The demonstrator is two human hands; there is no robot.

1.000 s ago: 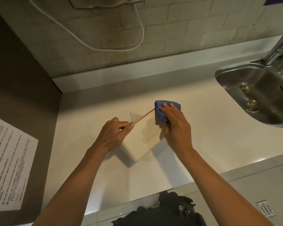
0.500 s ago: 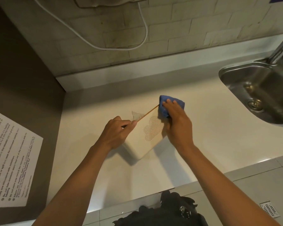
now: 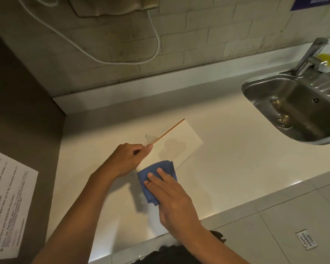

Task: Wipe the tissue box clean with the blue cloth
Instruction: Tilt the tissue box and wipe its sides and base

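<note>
Both hands work the flat cream tissue box on the pale worktop — left hand grips its left edge, right hand's straight fingers have dragged the folded blue cloth from far corner to near end — one pass done.

A pale table runs along the tiled wall, a steel sink set into its right end. The tissue box lies on it.

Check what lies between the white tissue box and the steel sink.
Only bare countertop separates the white tissue box from the steel sink, as the head view shows.
</note>
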